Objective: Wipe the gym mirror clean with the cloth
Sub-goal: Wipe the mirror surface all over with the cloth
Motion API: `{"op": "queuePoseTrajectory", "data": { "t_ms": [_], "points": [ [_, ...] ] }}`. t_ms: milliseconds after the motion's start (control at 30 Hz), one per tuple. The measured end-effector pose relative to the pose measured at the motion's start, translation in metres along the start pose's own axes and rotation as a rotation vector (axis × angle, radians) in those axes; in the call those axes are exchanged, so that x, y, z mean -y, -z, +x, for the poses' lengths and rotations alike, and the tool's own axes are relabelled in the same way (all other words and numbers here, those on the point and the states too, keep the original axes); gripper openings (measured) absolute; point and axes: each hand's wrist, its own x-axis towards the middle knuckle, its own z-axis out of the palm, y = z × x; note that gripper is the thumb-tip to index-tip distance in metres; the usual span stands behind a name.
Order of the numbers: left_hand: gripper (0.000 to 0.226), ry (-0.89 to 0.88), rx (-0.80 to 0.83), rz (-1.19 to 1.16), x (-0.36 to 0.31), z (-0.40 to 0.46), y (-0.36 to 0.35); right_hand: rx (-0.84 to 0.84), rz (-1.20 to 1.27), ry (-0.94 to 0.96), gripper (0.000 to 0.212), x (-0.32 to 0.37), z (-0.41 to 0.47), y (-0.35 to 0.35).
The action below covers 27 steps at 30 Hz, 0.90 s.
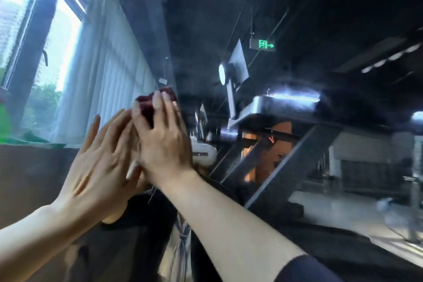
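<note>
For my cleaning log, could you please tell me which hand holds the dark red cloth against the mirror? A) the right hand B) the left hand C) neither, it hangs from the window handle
A: the right hand curls its fingers over the dark red cloth at the mirror, while the left hand lies flat beside it.

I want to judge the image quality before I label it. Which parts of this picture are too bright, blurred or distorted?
Head view: the window at upper left is overexposed, nearly white. The mirror reflects a dark room, with a bright lamp glare and a hazy film. The right edge is smeared by motion blur. Straight lines lean, from the wide-angle lens. The right hand and the dark red cloth are fairly sharp.
</note>
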Motion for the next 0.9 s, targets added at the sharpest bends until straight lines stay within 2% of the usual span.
{"op": "queuePoseTrajectory", "data": {
  "t_ms": [67,133,300,400,533,633,700,900],
  "points": [
    [0.079,0.079,-0.018,0.006,0.003,0.003,0.002,0.110,0.050,0.156,0.048,-0.007,0.009,-0.003],
    [0.078,0.078,0.017,0.055,0.005,0.007,0.001,0.101,0.092,0.204,0.044,-0.041,0.009,0.008],
    [0.072,0.000,0.034,0.117,0.011,0.025,-0.001,-0.073,-0.041,-0.202,0.041,-0.139,-0.004,0.044],
    [0.075,-0.024,0.045,0.150,0.029,0.033,0.002,-0.120,-0.076,-0.262,0.039,-0.114,0.013,0.025],
    [0.079,-0.011,0.055,0.192,0.046,0.049,0.010,-0.080,0.032,-0.024,0.036,-0.034,0.060,-0.016],
    [0.080,-0.007,0.043,0.200,0.041,0.059,0.016,-0.018,0.031,0.114,0.044,-0.020,0.085,-0.024],
    [0.080,-0.032,0.044,0.204,0.025,0.065,0.015,0.019,-0.014,0.145,0.040,-0.045,0.084,-0.015],
    [0.077,-0.262,0.038,0.110,-0.090,0.087,-0.015,-0.053,-0.065,-0.151,0.038,-0.186,0.029,0.053]
  ]
}}
